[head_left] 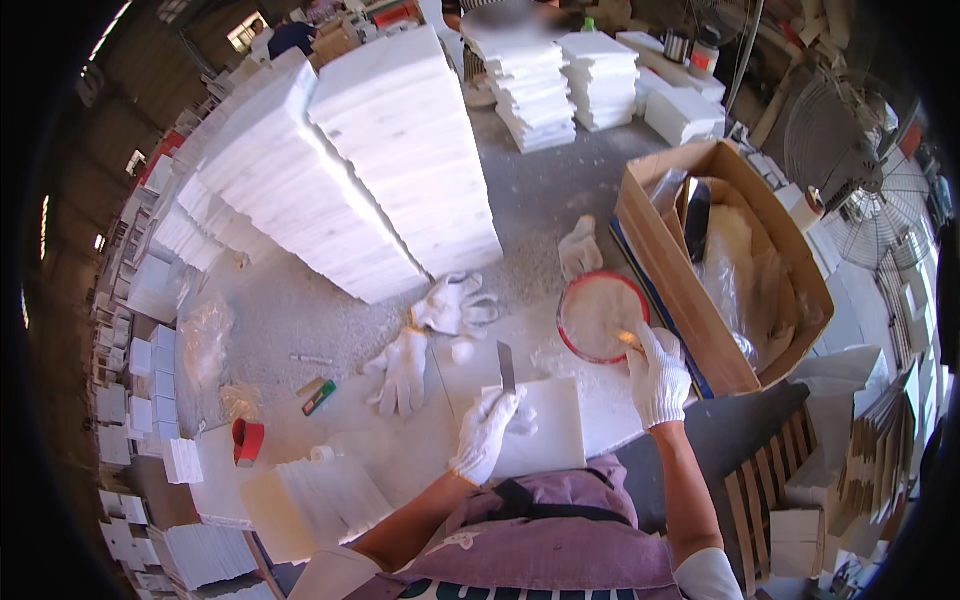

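My left hand [486, 436], in a white knit glove, is closed round a flat metal scraper [506, 367] whose blade points away from me. Beneath it lies a square white stone tile [552, 432] at the table's near edge. My right hand [660, 378], gloved likewise, is closed on a small tool with a yellow-orange handle [628, 340]; its working end is hard to make out. That tool is over the right side of a round, red-rimmed pan [562, 330] holding a pale, whitish material.
Loose white gloves [402, 372] lie left of the pan. Tall stacks of white slabs [410, 150] stand at the back. An open cardboard box [655, 240] with plastic wrap is at the right. A red tape roll [247, 442] and a green box [319, 397] sit left.
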Demonstrator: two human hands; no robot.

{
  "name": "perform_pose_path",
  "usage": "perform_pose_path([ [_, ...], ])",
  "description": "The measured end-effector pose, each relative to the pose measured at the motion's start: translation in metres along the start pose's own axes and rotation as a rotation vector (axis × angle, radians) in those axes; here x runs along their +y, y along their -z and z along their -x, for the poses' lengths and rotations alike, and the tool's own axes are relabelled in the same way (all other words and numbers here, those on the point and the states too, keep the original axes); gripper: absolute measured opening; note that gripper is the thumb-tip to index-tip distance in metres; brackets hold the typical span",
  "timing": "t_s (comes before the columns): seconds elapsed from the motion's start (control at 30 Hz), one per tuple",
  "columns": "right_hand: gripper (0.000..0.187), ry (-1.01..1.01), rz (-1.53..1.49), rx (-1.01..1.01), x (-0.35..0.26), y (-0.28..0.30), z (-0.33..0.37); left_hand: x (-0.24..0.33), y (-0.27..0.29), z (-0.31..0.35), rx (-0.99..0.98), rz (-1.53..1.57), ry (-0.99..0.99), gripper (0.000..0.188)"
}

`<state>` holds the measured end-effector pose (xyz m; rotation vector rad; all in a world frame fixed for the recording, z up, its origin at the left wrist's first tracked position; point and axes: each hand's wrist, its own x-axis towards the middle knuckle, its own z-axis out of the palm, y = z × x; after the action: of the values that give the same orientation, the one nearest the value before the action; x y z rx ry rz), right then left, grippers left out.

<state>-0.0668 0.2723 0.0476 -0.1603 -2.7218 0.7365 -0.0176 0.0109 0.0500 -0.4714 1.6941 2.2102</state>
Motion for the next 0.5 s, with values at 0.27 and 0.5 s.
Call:
perform_pose_path([
  [0.27,0.035,-0.101,0.406,-0.243,0.026,-0.029,-0.016,0.001,-0.007,0.017,-0.021,-0.041,0.075,0.025],
  [0.5,0.022,-0.127,0.321,-0.319,0.025,-0.030,-0.023,-0.010,0.001,0.016,0.020,-0.142,0.110,0.025],
])
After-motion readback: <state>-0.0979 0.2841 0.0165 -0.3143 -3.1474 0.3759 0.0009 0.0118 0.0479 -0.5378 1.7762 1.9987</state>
